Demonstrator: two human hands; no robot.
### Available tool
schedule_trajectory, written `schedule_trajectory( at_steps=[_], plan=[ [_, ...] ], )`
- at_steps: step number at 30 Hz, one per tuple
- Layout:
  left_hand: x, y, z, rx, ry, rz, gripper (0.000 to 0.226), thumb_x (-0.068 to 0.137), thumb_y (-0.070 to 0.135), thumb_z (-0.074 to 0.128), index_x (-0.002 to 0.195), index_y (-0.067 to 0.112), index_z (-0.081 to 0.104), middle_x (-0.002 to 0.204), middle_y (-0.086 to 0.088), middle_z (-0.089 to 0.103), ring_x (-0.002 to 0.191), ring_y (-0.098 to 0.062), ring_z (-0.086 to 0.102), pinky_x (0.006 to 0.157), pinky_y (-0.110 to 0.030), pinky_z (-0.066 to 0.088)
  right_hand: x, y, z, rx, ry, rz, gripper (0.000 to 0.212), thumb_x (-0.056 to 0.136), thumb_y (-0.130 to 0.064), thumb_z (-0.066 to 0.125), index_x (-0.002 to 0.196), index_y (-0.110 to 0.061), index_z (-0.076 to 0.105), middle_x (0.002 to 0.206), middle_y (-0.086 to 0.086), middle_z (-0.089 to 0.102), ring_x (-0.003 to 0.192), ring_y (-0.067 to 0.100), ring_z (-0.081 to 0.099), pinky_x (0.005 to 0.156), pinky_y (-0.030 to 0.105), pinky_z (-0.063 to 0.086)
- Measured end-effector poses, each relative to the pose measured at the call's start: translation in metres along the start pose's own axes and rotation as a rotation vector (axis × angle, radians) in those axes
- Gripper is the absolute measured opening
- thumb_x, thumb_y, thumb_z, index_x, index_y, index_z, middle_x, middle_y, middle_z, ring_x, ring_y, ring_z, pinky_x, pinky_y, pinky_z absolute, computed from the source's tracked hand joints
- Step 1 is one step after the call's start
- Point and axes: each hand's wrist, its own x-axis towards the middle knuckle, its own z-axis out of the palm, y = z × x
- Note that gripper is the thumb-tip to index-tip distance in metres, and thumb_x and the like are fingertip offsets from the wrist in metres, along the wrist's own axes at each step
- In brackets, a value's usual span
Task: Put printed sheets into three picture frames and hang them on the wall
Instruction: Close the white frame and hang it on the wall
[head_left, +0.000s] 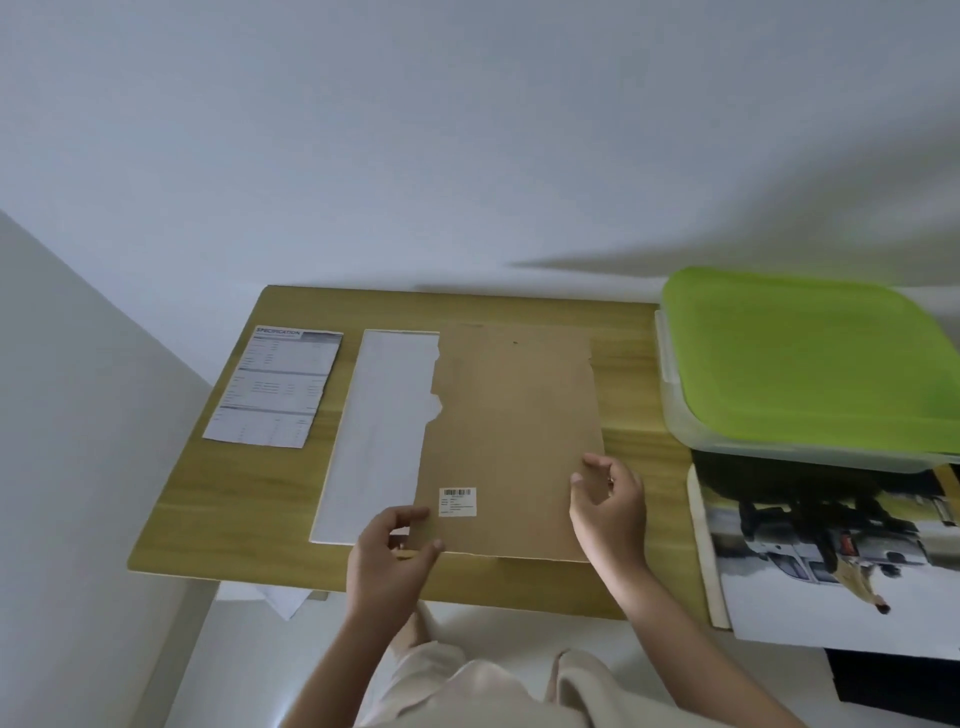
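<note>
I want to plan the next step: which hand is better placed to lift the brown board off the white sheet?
Probably the left hand: it already pinches the board at its near corner by the white sheet. The right hand only hovers at its right edge.

Clear plastic bin with green lid (800, 358) at right edge of frame. Wooden table (218, 499) centre frame. White wall (415, 130) fills the top.
</note>
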Motion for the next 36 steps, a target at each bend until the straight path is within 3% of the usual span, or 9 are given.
schedule_trajectory(
  at_steps=[2, 7, 11, 20, 24, 28, 32, 36],
  plan=[
    [0.009, -0.003, -0.022, 0.006, 0.021, 0.016, 0.035, 0.071, 0.005, 0.076, 0.098, 0.024, 0.064, 0.097, 0.013, 0.066, 0.085, -0.015, 0.062, 0.071, -0.028, 0.052, -0.005, -0.012, 0.022, -0.004, -0.009, 0.004, 0.020, 0.086, -0.011, 0.061, 0.103, -0.021, 0.060, 0.108, 0.001, 0.046, 0.078, 0.004, 0.054, 0.067, 0.021, 0.044],
    [0.032, -0.014, -0.067, 0.030, 0.074, 0.052, 0.042, 0.073, 0.004, 0.074, 0.092, 0.038, 0.059, 0.095, 0.015, 0.065, 0.086, -0.012, 0.061, 0.066, -0.021, 0.048, -0.019, -0.034, 0.070, 0.000, -0.068, 0.030, 0.019, 0.086, -0.011, 0.060, 0.103, -0.020, 0.060, 0.106, 0.000, 0.042, 0.075, 0.011, 0.056, 0.070, 0.030, 0.050],
    [0.044, -0.022, -0.089, 0.071, 0.079, 0.061, 0.040, 0.074, 0.005, 0.073, 0.100, 0.033, 0.060, 0.098, 0.010, 0.065, 0.085, -0.010, 0.061, 0.070, -0.029, 0.052, -0.024, -0.042, 0.096, -0.040, -0.084, 0.045, 0.019, 0.086, -0.011, 0.060, 0.104, -0.017, 0.060, 0.105, -0.001, 0.039, 0.071, 0.007, 0.052, 0.062, 0.018, 0.042],
    [0.077, -0.030, -0.119, 0.346, -0.134, 0.178, 0.056, 0.068, 0.023, 0.079, 0.119, 0.023, 0.054, 0.110, 0.004, 0.052, 0.073, -0.006, 0.060, 0.065, -0.020, 0.046, -0.028, -0.042, 0.115, -0.165, -0.047, 0.033, 0.029, 0.083, -0.012, 0.065, 0.112, -0.013, 0.059, 0.108, 0.003, 0.044, 0.101, 0.024, 0.054, 0.095, 0.033, 0.043],
    [0.081, -0.035, -0.120, 0.435, -0.221, 0.161, 0.053, 0.070, 0.030, 0.076, 0.118, 0.023, 0.054, 0.112, 0.005, 0.049, 0.068, -0.005, 0.062, 0.060, -0.016, 0.044, -0.031, -0.038, 0.117, -0.199, -0.019, 0.033, 0.033, 0.083, -0.011, 0.064, 0.115, -0.010, 0.058, 0.116, 0.010, 0.051, 0.108, 0.026, 0.052, 0.100, 0.033, 0.038],
    [0.086, -0.038, -0.120, 0.465, -0.227, 0.147, 0.049, 0.071, 0.032, 0.075, 0.115, 0.026, 0.055, 0.109, 0.008, 0.049, 0.064, -0.004, 0.064, 0.062, -0.022, 0.049, -0.035, -0.033, 0.118, -0.234, -0.034, 0.019, 0.034, 0.084, -0.013, 0.063, 0.117, -0.010, 0.057, 0.118, 0.010, 0.051, 0.111, 0.024, 0.050, 0.098, 0.030, 0.037],
    [0.093, -0.041, -0.116, 0.482, -0.240, 0.173, 0.047, 0.073, 0.032, 0.073, 0.116, 0.025, 0.055, 0.113, 0.011, 0.052, 0.074, -0.009, 0.063, 0.065, -0.027, 0.054, -0.035, -0.030, 0.118, -0.305, -0.027, -0.044, 0.034, 0.084, -0.011, 0.062, 0.117, -0.007, 0.060, 0.114, 0.010, 0.053, 0.110, 0.025, 0.050, 0.094, 0.026, 0.036],
    [0.097, -0.043, -0.114, 0.526, -0.236, 0.218, 0.045, 0.074, 0.031, 0.071, 0.116, 0.022, 0.056, 0.115, 0.014, 0.054, 0.068, -0.007, 0.062, 0.064, -0.031, 0.055, -0.032, -0.026, 0.118, -0.407, -0.047, -0.117, 0.034, 0.083, -0.012, 0.062, 0.117, -0.007, 0.061, 0.110, 0.010, 0.055, 0.106, 0.028, 0.049, 0.093, 0.033, 0.040]
  ],
)
